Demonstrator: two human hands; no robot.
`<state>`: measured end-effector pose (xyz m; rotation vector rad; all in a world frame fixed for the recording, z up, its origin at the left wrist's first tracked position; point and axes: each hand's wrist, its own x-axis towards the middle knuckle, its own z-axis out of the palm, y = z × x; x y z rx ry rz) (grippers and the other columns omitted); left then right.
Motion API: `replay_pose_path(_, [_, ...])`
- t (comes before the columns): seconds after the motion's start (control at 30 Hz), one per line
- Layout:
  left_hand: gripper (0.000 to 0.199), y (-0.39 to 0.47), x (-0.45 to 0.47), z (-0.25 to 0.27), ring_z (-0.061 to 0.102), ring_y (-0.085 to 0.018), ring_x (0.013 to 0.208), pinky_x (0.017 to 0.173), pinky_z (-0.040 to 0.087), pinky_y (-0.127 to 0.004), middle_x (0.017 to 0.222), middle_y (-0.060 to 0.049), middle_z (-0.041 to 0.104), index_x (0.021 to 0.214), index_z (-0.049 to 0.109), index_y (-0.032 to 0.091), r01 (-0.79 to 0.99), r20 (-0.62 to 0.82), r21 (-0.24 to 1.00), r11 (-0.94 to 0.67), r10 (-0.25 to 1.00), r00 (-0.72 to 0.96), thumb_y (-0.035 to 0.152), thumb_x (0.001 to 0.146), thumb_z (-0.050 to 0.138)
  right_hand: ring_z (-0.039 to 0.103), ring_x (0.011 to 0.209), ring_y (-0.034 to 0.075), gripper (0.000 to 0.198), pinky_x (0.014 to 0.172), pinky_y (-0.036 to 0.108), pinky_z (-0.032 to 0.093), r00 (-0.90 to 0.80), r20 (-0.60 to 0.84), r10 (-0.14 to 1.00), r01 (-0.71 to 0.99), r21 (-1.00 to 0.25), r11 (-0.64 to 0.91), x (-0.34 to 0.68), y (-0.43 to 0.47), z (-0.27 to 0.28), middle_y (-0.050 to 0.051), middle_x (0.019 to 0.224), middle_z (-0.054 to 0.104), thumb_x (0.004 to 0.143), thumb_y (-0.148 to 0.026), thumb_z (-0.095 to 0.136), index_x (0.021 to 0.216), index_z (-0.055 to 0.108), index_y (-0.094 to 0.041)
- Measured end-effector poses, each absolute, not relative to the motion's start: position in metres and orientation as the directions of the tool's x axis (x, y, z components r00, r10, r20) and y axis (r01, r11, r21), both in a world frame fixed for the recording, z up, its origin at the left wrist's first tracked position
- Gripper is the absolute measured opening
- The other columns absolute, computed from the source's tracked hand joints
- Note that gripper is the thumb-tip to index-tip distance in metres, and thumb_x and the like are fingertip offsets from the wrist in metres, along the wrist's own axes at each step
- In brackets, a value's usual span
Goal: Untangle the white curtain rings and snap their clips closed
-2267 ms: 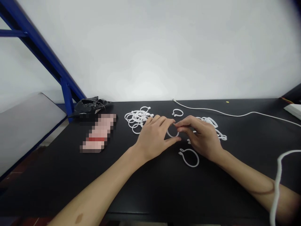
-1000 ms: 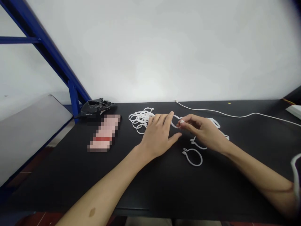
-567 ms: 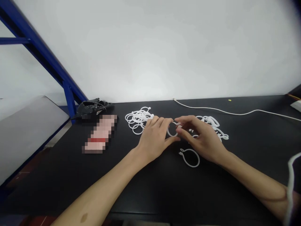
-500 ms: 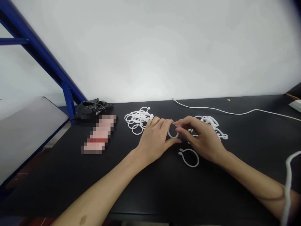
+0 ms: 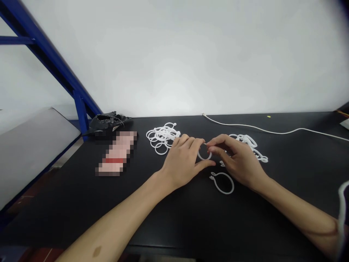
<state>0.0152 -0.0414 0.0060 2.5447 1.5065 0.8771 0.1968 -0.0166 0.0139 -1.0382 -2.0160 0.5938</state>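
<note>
A white plastic ring [image 5: 205, 158], like a curtain ring, is held upright between my hands above the table. My left hand [image 5: 183, 162] curls its fingers at the ring's upper left side, the thumb stretched out beneath it. With thumb and index finger, my right hand [image 5: 239, 158] pinches the ring's upper right part; fingertips hide the top of it. Nearer to me lies another white ring with a small eyelet [image 5: 224, 193], flat on the table. Behind my right hand is a pile of similar white rings [image 5: 250, 141], partly covered. Left of my left hand sits a second pile of white rings [image 5: 161, 136].
The black table [image 5: 174, 225] runs up to a white wall. At its back left lie crumpled black plastic [image 5: 106, 123] and a blurred-out pink item [image 5: 117, 153]. A white cable [image 5: 253, 126] crosses the back right. A blue metal frame [image 5: 58, 67] slants down at the left.
The view has shifted slightly, moving everything a little to the right in the picture. Both hands keep hold of the same ring, with only small finger movement at its top.
</note>
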Motion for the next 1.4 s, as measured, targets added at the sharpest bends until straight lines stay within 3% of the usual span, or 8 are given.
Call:
replay_pose_path(0.27, [0.043, -0.042, 0.015, 0.007, 0.053, -0.025, 0.099, 0.09, 0.04, -0.04, 0.103, -0.005, 0.067, 0.112, 0.057, 0.019, 0.782, 0.491, 0.309, -0.541, 0.795, 0.357, 0.053, 0.086, 0.062, 0.065, 0.068, 0.017, 0.01, 0.06, 0.029, 0.051, -0.372, 0.499, 0.782, 0.476, -0.621, 0.623, 0.199, -0.016, 0.018, 0.002, 0.081, 0.071, 0.09, -0.032, 0.059, 0.086, 0.064, -0.024])
replay_pose_path(0.5, [0.04, -0.044, 0.017, 0.007, 0.053, -0.024, 0.097, 0.091, 0.041, -0.039, 0.1, -0.004, 0.068, 0.111, 0.058, 0.019, 0.763, 0.514, 0.319, -0.562, 0.779, 0.359, 0.051, 0.087, 0.061, 0.064, 0.065, 0.016, 0.016, 0.059, 0.029, 0.051, -0.381, 0.488, 0.785, 0.426, -0.661, 0.618, 0.199, -0.016, 0.02, 0.002, 0.078, 0.07, 0.091, -0.035, 0.058, 0.081, 0.062, -0.023])
replay_pose_path(0.63, [0.041, -0.041, 0.015, 0.007, 0.053, -0.024, 0.098, 0.092, 0.041, -0.04, 0.101, -0.004, 0.067, 0.115, 0.058, 0.017, 0.785, 0.504, 0.294, -0.545, 0.787, 0.357, 0.049, 0.089, 0.06, 0.066, 0.072, 0.017, 0.016, 0.065, 0.029, 0.051, -0.394, 0.468, 0.791, 0.466, -0.641, 0.61, 0.204, -0.01, 0.018, 0.002, 0.084, 0.072, 0.09, -0.038, 0.06, 0.096, 0.065, -0.025])
replay_pose_path(0.73, [0.04, -0.036, 0.008, 0.008, 0.051, -0.026, 0.101, 0.091, 0.041, -0.042, 0.105, -0.007, 0.065, 0.122, 0.056, 0.016, 0.857, 0.495, 0.232, -0.46, 0.814, 0.303, 0.043, 0.092, 0.055, 0.067, 0.075, 0.019, 0.027, 0.068, 0.032, 0.051, -0.348, 0.479, 0.806, 0.595, -0.551, 0.585, 0.216, 0.002, 0.021, 0.003, 0.086, 0.072, 0.093, -0.038, 0.055, 0.115, 0.062, -0.025])
replay_pose_path(0.83, [0.039, -0.03, -0.003, 0.007, 0.049, -0.031, 0.107, 0.091, 0.039, -0.047, 0.114, -0.012, 0.061, 0.128, 0.054, 0.015, 0.939, 0.509, 0.134, -0.318, 0.835, 0.21, 0.031, 0.093, 0.051, 0.063, 0.068, 0.02, 0.027, 0.064, 0.034, 0.048, -0.292, 0.494, 0.819, 0.753, -0.409, 0.515, 0.233, 0.017, 0.024, 0.004, 0.082, 0.071, 0.093, -0.044, 0.051, 0.098, 0.066, -0.022])
replay_pose_path(1.0, [0.044, -0.022, -0.016, 0.001, 0.048, -0.034, 0.109, 0.092, 0.037, -0.052, 0.123, -0.017, 0.058, 0.13, 0.053, 0.013, 0.978, 0.506, 0.074, -0.194, 0.853, 0.131, 0.016, 0.087, 0.048, 0.062, 0.078, 0.024, 0.03, 0.065, 0.036, 0.046, -0.461, 0.322, 0.827, 0.823, -0.193, 0.534, 0.249, 0.027, 0.02, 0.004, 0.081, 0.067, 0.084, -0.053, 0.059, 0.084, 0.068, -0.024])
replay_pose_path(1.2, [0.044, -0.026, -0.008, 0.002, 0.045, -0.032, 0.118, 0.101, 0.032, -0.051, 0.129, -0.014, 0.056, 0.13, 0.053, 0.014, 0.966, 0.504, 0.057, -0.253, 0.842, 0.191, 0.014, 0.087, 0.047, 0.06, 0.081, 0.022, 0.021, 0.072, 0.037, 0.047, -0.587, 0.219, 0.779, 0.78, -0.104, 0.617, 0.244, 0.02, 0.013, 0.006, 0.089, 0.062, 0.086, -0.041, 0.059, 0.09, 0.067, -0.022])
replay_pose_path(1.4, [0.041, -0.036, 0.005, 0.005, 0.045, -0.027, 0.121, 0.105, 0.029, -0.046, 0.13, -0.01, 0.056, 0.133, 0.05, 0.016, 0.888, 0.447, 0.098, -0.449, 0.817, 0.364, 0.026, 0.094, 0.048, 0.059, 0.081, 0.02, 0.023, 0.07, 0.035, 0.049, -0.665, 0.311, 0.679, 0.674, -0.143, 0.725, 0.231, 0.014, 0.01, 0.01, 0.104, 0.058, 0.095, -0.03, 0.047, 0.1, 0.066, -0.02])
